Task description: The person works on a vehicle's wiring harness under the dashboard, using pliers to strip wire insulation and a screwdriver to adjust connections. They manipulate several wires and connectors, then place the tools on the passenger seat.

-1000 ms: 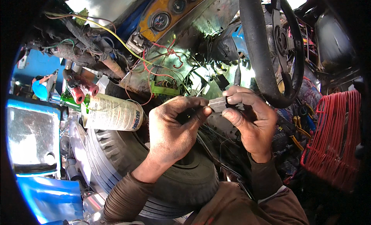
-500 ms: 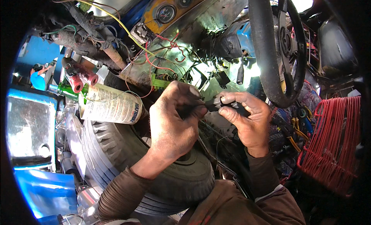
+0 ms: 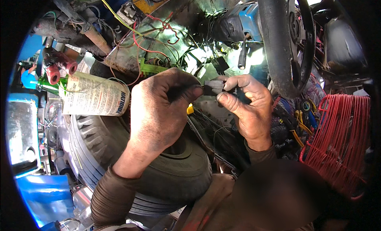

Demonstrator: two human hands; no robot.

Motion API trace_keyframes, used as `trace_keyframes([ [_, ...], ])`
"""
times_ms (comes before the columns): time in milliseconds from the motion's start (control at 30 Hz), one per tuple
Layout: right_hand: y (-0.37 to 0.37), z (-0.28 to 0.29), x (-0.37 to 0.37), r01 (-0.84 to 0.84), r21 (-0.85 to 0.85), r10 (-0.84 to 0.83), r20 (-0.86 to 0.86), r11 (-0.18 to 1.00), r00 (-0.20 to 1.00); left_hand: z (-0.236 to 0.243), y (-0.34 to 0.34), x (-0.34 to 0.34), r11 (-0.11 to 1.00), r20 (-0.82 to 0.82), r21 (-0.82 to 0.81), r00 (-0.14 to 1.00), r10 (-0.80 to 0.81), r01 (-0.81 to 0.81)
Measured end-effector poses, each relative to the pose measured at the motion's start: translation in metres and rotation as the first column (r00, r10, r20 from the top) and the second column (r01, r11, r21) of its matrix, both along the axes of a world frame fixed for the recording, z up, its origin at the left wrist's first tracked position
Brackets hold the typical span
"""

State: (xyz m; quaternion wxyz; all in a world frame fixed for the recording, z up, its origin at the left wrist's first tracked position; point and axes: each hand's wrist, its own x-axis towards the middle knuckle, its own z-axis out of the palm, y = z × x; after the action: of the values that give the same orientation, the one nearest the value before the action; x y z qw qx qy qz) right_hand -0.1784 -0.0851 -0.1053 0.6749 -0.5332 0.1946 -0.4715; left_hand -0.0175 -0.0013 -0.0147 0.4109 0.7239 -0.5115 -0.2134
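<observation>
My right hand (image 3: 248, 104) pinches a small dark grey plug-like connector (image 3: 213, 87) between thumb and fingers. At the connector's left end, my left hand (image 3: 160, 100) is closed in a pinch, thumb against fingers. Whatever lies between those left fingertips is too small and dark to make out. Both hands meet above a large worn tyre (image 3: 178, 173). Just beyond them, a black connector block (image 3: 219, 65) hangs among loose wires, and a lime-green strip (image 3: 152, 67) shows behind the left hand. A small yellow piece (image 3: 190, 109) peeks out below the left fingers.
A black steering wheel (image 3: 276, 44) rises at the right, near a red corded rack (image 3: 337, 139) and yellow-handled pliers (image 3: 303, 123). Leftward are a pale labelled can (image 3: 95, 95), red terminal boots (image 3: 59, 66) and a green bottle (image 3: 49, 86). Red wires (image 3: 168, 26) dangle at the back.
The view has shifted, so most surroundings sit further left and higher. Both hands stay together at the connector, which now shows more of its grey side.
</observation>
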Motion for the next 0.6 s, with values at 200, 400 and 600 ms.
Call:
trace_keyframes([
  [200,-0.027,-0.108,-0.014,-0.457,0.376,0.214,0.535,0.806,0.817,0.007,-0.008,0.005,0.998,0.083,0.023,0.995,0.05,-0.052],
  [400,-0.039,-0.333,0.054,0.03,0.437,0.286,-0.638,0.899,0.715,0.018,-0.007,0.007,0.979,0.038,0.154,0.991,0.132,-0.136],
  [600,-0.068,-0.468,0.127,-0.253,-0.211,-0.063,-0.868,0.944,0.492,0.02,-0.01,0.014,0.963,0.194,0.166,0.964,0.179,-0.213],
])
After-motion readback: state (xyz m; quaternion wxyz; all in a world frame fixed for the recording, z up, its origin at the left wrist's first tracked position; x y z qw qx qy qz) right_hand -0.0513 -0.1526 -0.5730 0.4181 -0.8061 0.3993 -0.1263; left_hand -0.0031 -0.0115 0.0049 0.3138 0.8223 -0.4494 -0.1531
